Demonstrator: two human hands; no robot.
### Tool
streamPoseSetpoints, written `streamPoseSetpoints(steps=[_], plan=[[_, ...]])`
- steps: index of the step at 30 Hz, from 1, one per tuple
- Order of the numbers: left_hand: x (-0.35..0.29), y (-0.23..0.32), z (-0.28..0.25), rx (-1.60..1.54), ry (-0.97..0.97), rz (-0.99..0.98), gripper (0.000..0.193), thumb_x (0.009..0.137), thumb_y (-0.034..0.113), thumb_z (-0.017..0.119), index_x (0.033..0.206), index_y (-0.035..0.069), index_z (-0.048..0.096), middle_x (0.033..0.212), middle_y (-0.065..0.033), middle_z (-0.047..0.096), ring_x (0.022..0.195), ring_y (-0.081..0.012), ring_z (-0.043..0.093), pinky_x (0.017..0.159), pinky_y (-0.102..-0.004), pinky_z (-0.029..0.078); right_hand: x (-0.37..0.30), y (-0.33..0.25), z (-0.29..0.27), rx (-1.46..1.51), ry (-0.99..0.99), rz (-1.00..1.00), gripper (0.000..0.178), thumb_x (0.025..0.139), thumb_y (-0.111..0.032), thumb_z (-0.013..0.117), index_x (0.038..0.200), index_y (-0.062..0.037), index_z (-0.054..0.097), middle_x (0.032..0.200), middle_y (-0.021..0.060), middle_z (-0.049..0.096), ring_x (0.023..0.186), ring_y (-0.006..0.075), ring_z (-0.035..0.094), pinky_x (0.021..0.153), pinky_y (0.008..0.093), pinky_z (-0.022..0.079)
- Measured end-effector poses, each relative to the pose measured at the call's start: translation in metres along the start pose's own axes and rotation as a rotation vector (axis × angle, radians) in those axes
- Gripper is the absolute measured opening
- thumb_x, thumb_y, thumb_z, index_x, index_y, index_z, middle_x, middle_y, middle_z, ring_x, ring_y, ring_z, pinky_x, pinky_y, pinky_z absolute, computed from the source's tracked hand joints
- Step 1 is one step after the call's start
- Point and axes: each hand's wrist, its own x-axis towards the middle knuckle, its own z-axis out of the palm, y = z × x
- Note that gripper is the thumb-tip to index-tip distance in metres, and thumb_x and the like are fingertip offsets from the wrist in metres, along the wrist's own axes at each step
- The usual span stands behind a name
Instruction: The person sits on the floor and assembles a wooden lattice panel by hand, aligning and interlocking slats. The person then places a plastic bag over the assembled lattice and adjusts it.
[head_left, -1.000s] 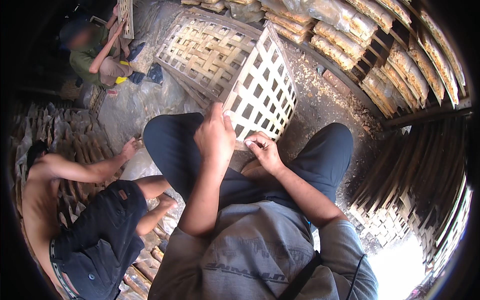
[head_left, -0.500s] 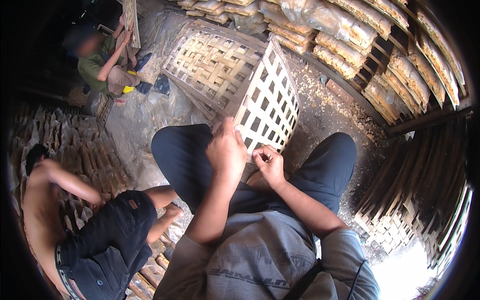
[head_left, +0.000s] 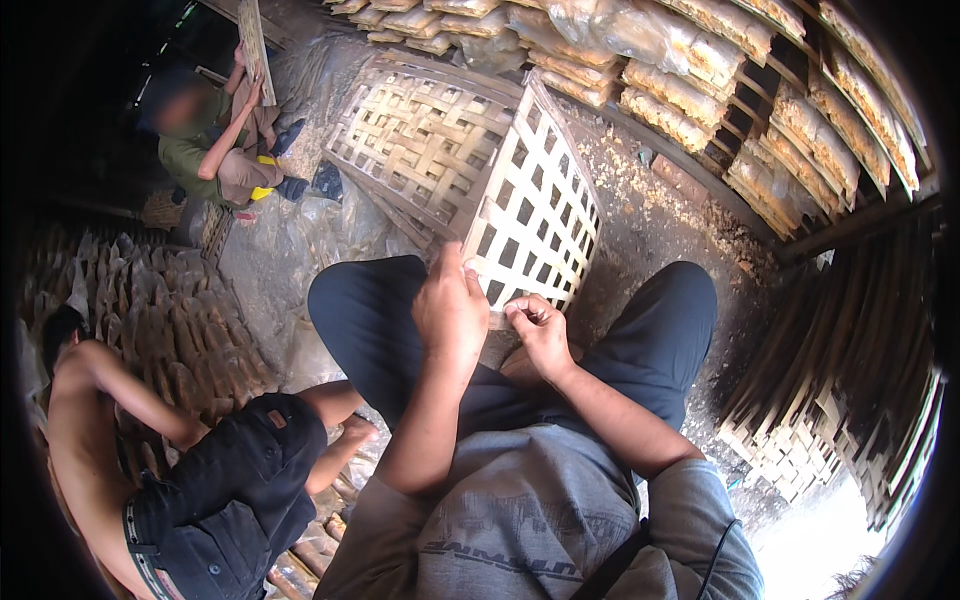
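A woven bamboo lattice panel [head_left: 545, 190] stands tilted on edge in front of me, between my knees. Its near left frame edge is gripped by my left hand [head_left: 449, 305], the fingers wrapped over it and the thumb on the lattice side. At the panel's near lower corner, my right hand [head_left: 541, 335] is closed in a pinch, thumb against forefinger. Whether it holds the lattice's edge or some small piece there is too small to make out. Behind the panel lies a stack of similar woven bamboo panels [head_left: 425, 135], its near side partly covered.
Racks of bamboo trays with pale, crumbly slabs [head_left: 690, 90] rise at the far right. Many thin panels [head_left: 800, 400] lean at right. A shirtless person [head_left: 100, 430] bends over wrapped rows [head_left: 150, 330] at left; another person [head_left: 215, 150] holds a panel at far left. Crumbs litter the floor.
The view has shifted slightly. Both my hands keep nearly the same places at the panel, which leans much as before. The person at far left still holds a panel up.
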Motion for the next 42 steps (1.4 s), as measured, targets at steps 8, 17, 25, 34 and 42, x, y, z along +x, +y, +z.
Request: streamPoseSetpoints(steps=[8,17,25,34,42], plan=[[0.002,-0.004,-0.001,-0.016,-0.025,-0.023,0.025,0.090,0.011,0.058,0.114,0.006,0.055,0.097,-0.0200,0.067,0.090,-0.0407,0.065,0.075,-0.0491,0.050,-0.001,-0.043,0.008,0.319,-0.224,-0.027,0.014,0.096,-0.005,0.056,0.096,0.0016,0.069,0.095,0.0019,0.059,0.088,0.0092,0.053,0.083,0.0238,0.043],[0.000,-0.007,0.003,-0.083,-0.043,-0.010,0.027,0.091,0.011,0.055,0.117,0.005,0.054,0.098,-0.0223,0.067,0.091,-0.0421,0.064,0.077,-0.0495,0.049,-0.001,-0.005,-0.001,0.023,0.007,0.108,0.014,0.091,-0.013,0.065,0.093,0.0006,0.068,0.091,0.0091,0.069,0.087,0.0145,0.062,0.083,0.0281,0.048],[0.000,-0.003,0.002,-0.077,-0.053,-0.030,0.028,0.091,0.011,0.055,0.118,0.004,0.054,0.099,-0.0225,0.066,0.092,-0.0420,0.064,0.078,-0.0496,0.049,0.000,-0.006,0.003,0.126,-0.045,0.144,0.014,0.092,-0.011,0.063,0.094,0.0013,0.068,0.091,0.0080,0.069,0.088,0.0140,0.062,0.084,0.0284,0.047],[0.001,-0.003,0.001,-0.079,-0.075,-0.040,0.027,0.092,0.011,0.054,0.118,0.004,0.054,0.098,-0.0227,0.067,0.091,-0.0422,0.064,0.077,-0.0498,0.049,0.006,-0.013,-0.004,0.508,-0.081,0.346,0.018,0.096,-0.020,0.059,0.093,-0.0056,0.069,0.080,-0.0019,0.063,0.076,0.0068,0.053,0.074,0.0205,0.040],[-0.002,0.000,0.000,-0.066,-0.057,-0.028,0.027,0.092,0.012,0.055,0.118,0.004,0.054,0.098,-0.0226,0.067,0.091,-0.0421,0.064,0.077,-0.0499,0.049,0.004,-0.013,0.001,0.045,-0.049,0.306,0.025,0.087,-0.026,0.073,0.089,-0.0016,0.068,0.080,0.0056,0.069,0.074,0.0105,0.060,0.073,0.0285,0.049]])
